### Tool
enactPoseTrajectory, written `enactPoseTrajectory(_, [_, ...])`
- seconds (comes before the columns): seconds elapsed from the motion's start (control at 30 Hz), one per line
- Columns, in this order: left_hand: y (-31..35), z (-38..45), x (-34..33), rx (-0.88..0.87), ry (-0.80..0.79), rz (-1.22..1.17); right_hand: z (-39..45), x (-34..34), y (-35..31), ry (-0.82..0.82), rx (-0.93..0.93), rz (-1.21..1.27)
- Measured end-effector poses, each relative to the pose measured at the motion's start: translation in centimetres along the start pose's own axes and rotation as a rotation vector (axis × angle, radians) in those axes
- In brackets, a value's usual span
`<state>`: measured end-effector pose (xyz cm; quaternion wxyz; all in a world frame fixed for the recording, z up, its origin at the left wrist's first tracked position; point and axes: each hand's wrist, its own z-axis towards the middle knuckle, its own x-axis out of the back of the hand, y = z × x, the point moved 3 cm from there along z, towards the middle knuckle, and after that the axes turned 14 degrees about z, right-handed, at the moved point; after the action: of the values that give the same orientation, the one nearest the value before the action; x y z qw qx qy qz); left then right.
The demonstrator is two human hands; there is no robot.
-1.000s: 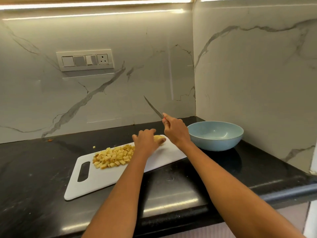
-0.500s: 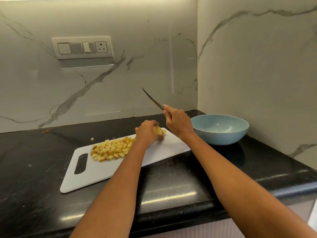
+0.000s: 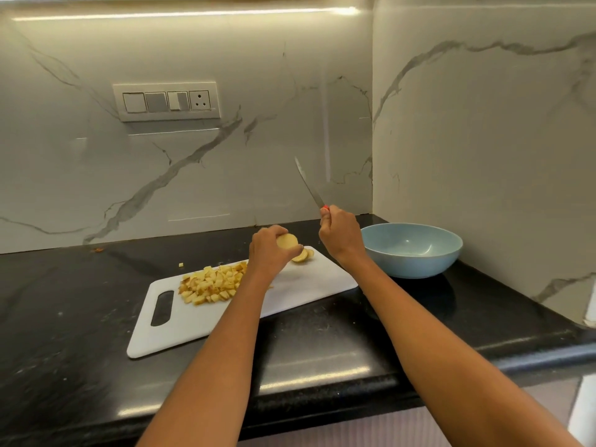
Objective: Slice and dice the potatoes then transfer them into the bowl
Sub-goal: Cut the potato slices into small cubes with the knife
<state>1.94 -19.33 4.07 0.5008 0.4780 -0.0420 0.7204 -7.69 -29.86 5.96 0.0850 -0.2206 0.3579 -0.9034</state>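
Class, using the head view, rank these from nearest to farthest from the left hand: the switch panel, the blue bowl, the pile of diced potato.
1. Pile of diced potato, just left of the left hand, on the board.
2. Blue bowl, to the right.
3. Switch panel, up on the wall.

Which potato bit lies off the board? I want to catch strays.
The single small cube on the black counter, just beyond the cutting board; the diced pile and slices rest on it.

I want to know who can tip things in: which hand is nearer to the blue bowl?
Right. The right hand grips the knife just beside the blue bowl; the left hand holds a potato piece farther away, over the cutting board.
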Motion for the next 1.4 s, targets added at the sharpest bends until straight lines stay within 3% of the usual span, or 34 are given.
enactPoseTrajectory(0.17, [1.3, -2.5, 0.6, -0.037, -0.060, 0.030, -1.0, 1.0, -0.7, -0.051, -0.058, 0.050])
enactPoseTrajectory(0.43, [1.4, -7.0, 1.5, -0.011, -0.180, 0.208, -3.9, 0.5, -1.8, -0.212, -0.081, -0.094])
enactPoseTrajectory(0.83, [0.5, -8.8, 1.6, 0.051, -0.209, 0.144, -9.4, 2.3, -2.9, -0.259, -0.258, -0.423])
enactPoseTrajectory(1.03, [0.4, -8.9, 1.8, 0.109, -0.229, 0.115, -12.1, 2.9, -4.5, -0.365, -0.127, -0.627])
enactPoseTrajectory(1.4, [0.8, -8.7, 1.9, 0.115, -0.243, 0.072, -12.5, 2.8, -5.0, -0.375, -0.107, -0.643])
